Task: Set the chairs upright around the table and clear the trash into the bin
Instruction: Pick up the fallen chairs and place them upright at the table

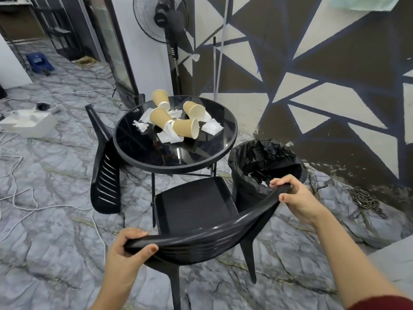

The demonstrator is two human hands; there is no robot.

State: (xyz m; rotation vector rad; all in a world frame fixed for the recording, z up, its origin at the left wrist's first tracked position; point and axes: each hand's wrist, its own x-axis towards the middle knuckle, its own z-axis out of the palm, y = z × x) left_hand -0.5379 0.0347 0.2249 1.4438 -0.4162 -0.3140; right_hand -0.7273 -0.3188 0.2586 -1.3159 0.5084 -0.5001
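Head view: both hands, left [125, 249] and right [295, 198], grip the chair [194, 204] backrest, hiding its front legs.

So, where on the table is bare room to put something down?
The near half of the table, between the rim and the napkins, is bare glass. So is the far right edge. The middle and far left are crowded with cups and napkins.

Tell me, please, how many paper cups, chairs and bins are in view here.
Paper cups: 4
Chairs: 2
Bins: 1
Total: 7
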